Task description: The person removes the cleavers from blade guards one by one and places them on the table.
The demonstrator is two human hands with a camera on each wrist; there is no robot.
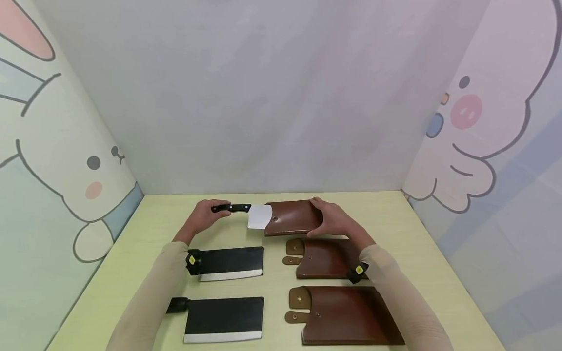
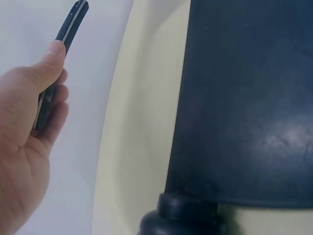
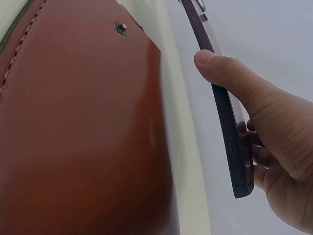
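My left hand [image 1: 205,215] grips the black riveted handle of a cleaver [image 1: 260,217] near the back of the table. Part of its bright blade sits inside a brown leather sheath [image 1: 291,218]; the rest of the blade shows between sheath and handle. With the right hand [image 1: 331,218] I hold the sheath by its far right end, thumb along one edge and fingers round the other side. Thumb and fingers wrap the black handle [image 2: 73,29] in the left wrist view. The sheath's dark narrow edge [image 3: 226,122] faces the right wrist camera.
Two black-bladed cleavers lie on the left, one in the middle row [image 1: 230,261] and one in front [image 1: 224,317]. Opposite them are two brown sheaths [image 1: 327,258] with snap straps, the front sheath [image 1: 347,314] larger. A pale wall [image 1: 272,97] rises behind the table [image 1: 276,336].
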